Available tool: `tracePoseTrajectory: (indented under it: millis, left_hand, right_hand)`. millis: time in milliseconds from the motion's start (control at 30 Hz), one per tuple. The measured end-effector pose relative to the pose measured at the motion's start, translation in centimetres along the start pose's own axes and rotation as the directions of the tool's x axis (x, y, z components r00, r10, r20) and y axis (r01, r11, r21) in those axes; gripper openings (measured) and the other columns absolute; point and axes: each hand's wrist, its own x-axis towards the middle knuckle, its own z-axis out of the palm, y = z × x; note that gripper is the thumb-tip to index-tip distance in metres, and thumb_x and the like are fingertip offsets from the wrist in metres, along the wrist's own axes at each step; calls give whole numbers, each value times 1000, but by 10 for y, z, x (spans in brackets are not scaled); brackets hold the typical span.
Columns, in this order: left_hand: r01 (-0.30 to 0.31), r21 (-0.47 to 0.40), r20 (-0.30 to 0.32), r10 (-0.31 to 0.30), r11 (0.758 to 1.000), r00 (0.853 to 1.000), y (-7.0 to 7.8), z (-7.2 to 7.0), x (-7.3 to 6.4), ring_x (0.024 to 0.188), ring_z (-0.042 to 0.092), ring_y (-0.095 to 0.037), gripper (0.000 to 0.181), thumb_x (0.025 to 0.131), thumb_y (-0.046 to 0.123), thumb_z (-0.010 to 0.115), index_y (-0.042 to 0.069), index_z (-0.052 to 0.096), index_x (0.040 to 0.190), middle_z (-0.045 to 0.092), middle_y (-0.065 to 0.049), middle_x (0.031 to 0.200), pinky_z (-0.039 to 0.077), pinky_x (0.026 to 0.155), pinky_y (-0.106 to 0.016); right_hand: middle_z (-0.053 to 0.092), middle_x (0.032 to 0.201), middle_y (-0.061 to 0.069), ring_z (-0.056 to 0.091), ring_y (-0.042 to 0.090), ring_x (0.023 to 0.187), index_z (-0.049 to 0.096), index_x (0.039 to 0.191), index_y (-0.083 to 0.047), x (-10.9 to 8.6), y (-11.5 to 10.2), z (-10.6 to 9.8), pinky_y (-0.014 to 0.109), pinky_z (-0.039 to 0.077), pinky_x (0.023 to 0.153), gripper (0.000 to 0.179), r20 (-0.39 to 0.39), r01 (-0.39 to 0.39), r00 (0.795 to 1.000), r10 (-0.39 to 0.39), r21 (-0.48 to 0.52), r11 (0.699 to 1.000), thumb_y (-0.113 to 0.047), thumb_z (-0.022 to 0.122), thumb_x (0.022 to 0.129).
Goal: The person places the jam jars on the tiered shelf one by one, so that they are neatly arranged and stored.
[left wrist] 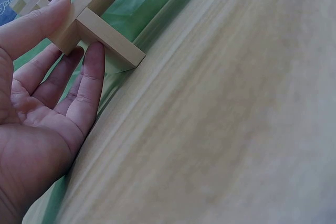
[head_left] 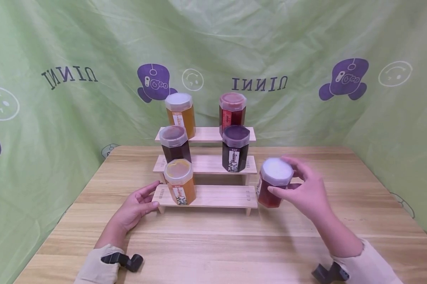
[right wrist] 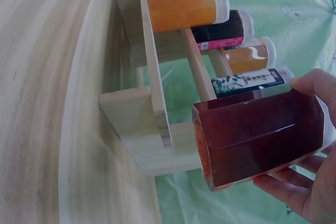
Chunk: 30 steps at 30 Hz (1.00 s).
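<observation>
A jar with dark red contents [right wrist: 257, 135] and a white lid [head_left: 277, 170] is in my right hand [head_left: 307, 189], gripped between thumb and fingers. It is held up off the table, beside the right end of the lowest step of a three-tier wooden stand [head_left: 220, 196]. My left hand [head_left: 137, 207] holds the left end of that step, thumb on one side and fingers on the other, as the left wrist view shows at the stand's end [left wrist: 107, 35]. An orange jar [head_left: 180, 183] stands on the lowest step, near its left end.
On the middle step stand a dark jar [head_left: 176, 148] at left and a dark purple jar [head_left: 235, 152] at right. The top step carries an amber jar [head_left: 181, 118] and a red jar [head_left: 233, 112]. Behind the wooden table [head_left: 213, 244] hangs a green printed cloth [head_left: 213, 39].
</observation>
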Motion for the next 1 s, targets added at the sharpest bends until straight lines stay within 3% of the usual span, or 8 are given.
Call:
tracePoseTrajectory:
  millis: [233, 467, 700, 1000]
  left_hand:
    - [-1, -3, 0, 1, 1000, 1000, 0, 0, 0, 110, 61, -13, 78, 84, -11, 63, -9, 20, 149, 52, 7, 131, 55, 88, -30]
    - [-7, -4, 10, 8, 1000, 1000, 1, 1, 0, 110, 61, -13, 78, 84, -9, 64, -10, 20, 149, 52, 7, 131, 54, 88, -30]
    - [-1, 0, 3, 1, 1000, 1000, 1, 1, 0, 110, 61, -13, 78, 84, -9, 64, -9, 21, 149, 52, 7, 131, 54, 88, -30]
    - [8, -3, -2, -8, 1000, 1000, 0, -1, 0, 111, 61, -13, 78, 84, -11, 63, -8, 21, 150, 51, 4, 133, 54, 89, -31]
  right_hand:
    - [60, 122, 12, 59, 28, 106, 57, 133, -10, -1, -2, 8, 20, 56, 74, 77, 27, 6, 1000, -7, 18, 1000, -13, 91, 65]
    - [61, 121, 11, 60, 27, 103, 57, 132, -10, -1, -1, 16, 26, 58, 75, 76, 46, 24, 999, -25, 41, 999, -6, 91, 63]
    - [61, 119, 9, 59, 24, 103, 57, 132, -13, 0, -2, 25, 35, 59, 77, 77, 73, 10, 997, -12, 30, 1000, -11, 91, 64]
    - [62, 118, 12, 59, 28, 104, 57, 132, -12, -1, -5, 34, 35, 59, 77, 77, 100, 1, 995, -5, 42, 999, -13, 91, 64]
